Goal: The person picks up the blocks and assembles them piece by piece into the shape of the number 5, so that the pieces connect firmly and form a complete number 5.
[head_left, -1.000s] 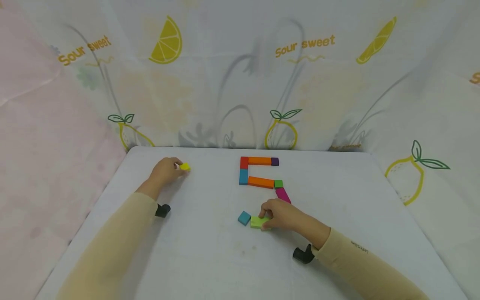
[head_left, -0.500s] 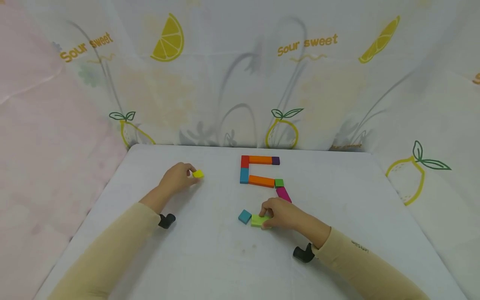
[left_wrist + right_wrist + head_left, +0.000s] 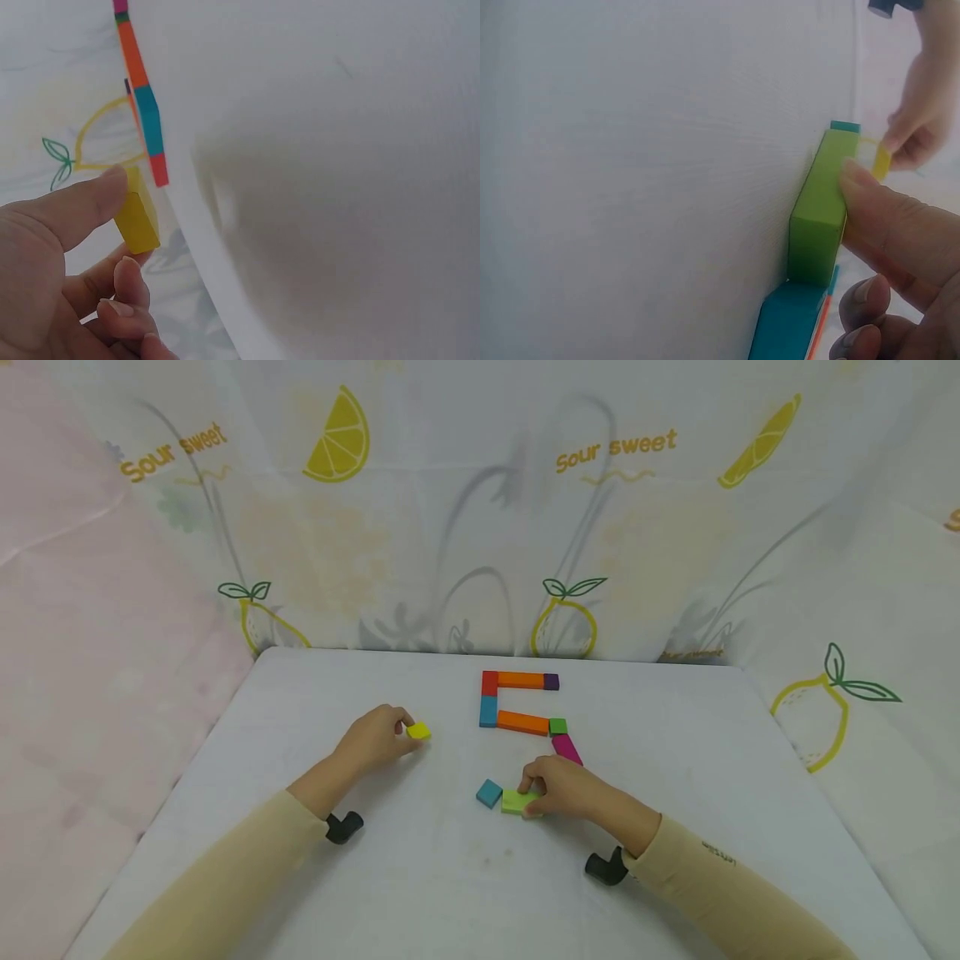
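My left hand (image 3: 372, 740) pinches a small yellow block (image 3: 139, 217) between thumb and finger, above the table, left of the other blocks. My right hand (image 3: 567, 789) holds a light green block (image 3: 820, 191) by its sides, thumb and finger on it, as it rests on the table. A small blue block (image 3: 489, 793) sits turned at the green block's left end. In the right wrist view, another teal block (image 3: 787, 322) touches the green one's near end; the hand hides it in the head view. Just beyond the right hand lies a magenta block (image 3: 566, 749).
Farther back, a red block (image 3: 490, 682), a blue block (image 3: 488, 712), two orange blocks (image 3: 522, 722), a purple block (image 3: 551, 682) and a green block (image 3: 558, 726) form a joined, bent line. A lemon-print cloth (image 3: 450, 527) hangs behind the white table (image 3: 675, 727).
My left hand has moved right and toward the near side, carrying the yellow block closer to the green and blue blocks. My right hand has stayed in place on the green block.
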The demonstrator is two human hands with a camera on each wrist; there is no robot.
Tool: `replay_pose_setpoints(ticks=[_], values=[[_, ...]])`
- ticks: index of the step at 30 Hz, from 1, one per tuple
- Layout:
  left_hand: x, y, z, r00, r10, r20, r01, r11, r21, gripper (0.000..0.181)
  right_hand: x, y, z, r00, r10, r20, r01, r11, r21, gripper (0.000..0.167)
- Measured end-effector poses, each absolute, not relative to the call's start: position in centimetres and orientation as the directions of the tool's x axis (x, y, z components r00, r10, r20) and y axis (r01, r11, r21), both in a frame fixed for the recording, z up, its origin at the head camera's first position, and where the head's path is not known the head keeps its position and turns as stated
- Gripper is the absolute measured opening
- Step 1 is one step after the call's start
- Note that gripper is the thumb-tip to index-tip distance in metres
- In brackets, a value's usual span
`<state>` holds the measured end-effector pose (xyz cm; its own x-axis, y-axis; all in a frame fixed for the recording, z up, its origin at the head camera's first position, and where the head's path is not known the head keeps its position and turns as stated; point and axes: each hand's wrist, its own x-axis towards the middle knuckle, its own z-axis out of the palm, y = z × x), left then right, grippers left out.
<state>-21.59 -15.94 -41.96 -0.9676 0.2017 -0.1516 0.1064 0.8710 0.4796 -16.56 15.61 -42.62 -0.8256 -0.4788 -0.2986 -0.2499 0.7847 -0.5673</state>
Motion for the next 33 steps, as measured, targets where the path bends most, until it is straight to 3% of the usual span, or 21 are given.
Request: replay_pose_setpoints(ticks=[33], values=[[-18.9,-10.0,-42.9,-0.916,0.312,-0.252,0.145,0.844,0.517,0.034,-16.7,15.5,-42.8,-0.826,-0.470,-0.311,-0.245,0.797,-0.552,0.020]])
